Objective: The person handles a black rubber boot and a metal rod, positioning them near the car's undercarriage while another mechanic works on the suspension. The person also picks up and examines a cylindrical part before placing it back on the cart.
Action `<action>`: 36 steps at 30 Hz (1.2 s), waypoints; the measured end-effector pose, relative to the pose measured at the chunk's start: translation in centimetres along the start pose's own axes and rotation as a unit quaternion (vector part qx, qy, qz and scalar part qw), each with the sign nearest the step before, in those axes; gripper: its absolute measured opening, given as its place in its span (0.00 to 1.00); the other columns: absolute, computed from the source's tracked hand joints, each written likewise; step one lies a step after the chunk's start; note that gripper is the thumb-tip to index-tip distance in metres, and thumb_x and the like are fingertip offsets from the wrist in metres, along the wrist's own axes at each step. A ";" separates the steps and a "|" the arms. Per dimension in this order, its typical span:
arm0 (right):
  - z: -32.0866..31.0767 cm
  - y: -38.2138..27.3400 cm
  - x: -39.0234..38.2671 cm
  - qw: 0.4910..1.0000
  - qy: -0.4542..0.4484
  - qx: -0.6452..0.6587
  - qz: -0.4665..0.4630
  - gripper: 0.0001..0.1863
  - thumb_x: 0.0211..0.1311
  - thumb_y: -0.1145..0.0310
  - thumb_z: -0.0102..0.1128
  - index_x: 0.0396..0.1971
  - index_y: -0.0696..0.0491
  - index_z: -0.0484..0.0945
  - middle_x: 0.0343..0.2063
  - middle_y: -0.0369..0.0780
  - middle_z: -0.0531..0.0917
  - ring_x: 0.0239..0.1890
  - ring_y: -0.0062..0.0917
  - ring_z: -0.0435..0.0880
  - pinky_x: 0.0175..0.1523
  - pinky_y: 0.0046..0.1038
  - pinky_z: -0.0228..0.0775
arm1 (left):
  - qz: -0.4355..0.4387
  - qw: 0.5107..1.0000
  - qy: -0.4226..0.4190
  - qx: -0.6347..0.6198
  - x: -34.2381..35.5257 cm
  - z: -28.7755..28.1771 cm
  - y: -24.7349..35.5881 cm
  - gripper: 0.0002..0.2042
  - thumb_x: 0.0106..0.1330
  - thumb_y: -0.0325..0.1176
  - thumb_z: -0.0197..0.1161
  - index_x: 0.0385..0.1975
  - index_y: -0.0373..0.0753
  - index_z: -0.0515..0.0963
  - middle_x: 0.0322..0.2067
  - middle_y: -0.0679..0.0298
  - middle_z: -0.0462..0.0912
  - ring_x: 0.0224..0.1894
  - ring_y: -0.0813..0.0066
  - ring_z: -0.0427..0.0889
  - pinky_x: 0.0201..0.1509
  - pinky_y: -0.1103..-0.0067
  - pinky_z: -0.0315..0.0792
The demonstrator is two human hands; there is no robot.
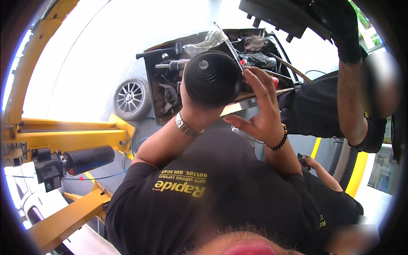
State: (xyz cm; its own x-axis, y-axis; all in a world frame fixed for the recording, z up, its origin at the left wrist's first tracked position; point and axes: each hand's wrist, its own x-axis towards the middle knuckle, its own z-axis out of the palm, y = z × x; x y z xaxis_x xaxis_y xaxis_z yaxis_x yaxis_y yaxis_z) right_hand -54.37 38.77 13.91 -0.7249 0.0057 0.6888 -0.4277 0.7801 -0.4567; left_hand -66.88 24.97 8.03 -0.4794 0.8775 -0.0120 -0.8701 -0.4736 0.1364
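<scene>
A black ribbed rubber boot [212, 80], wide-mouthed and hollow, is held up in front of me. Its open end faces up, showing the rings inside and a small pale hole at the bottom. My left hand [195, 108] is wrapped round its left and lower side, with most of the fingers hidden behind it. My right hand [262, 111] is at the boot's right side, thumb and fingers apart; its raised fingertips are close to the rim, and I cannot tell whether they touch. Behind the boot stands a tool cart [155, 70] with sockets, tools and crumpled plastic.
A wheel with tyre [131, 98] lies left of the cart. Yellow lift arms [68, 131] and a black cylindrical motor [89, 160] stand on the left. At right, a co-worker [314, 100] with a black glove reaches up to a dark part overhead [276, 17]; another person [327, 191] is lower right.
</scene>
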 end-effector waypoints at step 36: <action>-9.3 2.0 5.6 0.922 -0.212 -0.270 -0.178 0.46 0.53 0.55 0.76 0.66 0.53 0.57 0.59 0.45 0.70 0.59 0.34 0.73 0.61 0.36 0.69 | 0.019 0.918 -0.279 0.282 3.7 3.7 -0.4 0.29 0.79 0.48 0.40 0.71 0.34 0.55 0.70 0.59 0.62 0.71 0.65 0.61 0.74 0.65 0.52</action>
State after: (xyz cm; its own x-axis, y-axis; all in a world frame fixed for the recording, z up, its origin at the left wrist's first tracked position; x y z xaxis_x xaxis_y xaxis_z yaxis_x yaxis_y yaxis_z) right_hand -54.25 46.18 22.14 -0.7857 -0.4666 0.4060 -0.4307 0.8839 0.1824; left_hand -67.85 28.69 11.57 -0.2376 0.8379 0.4914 -0.5820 -0.5278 0.6186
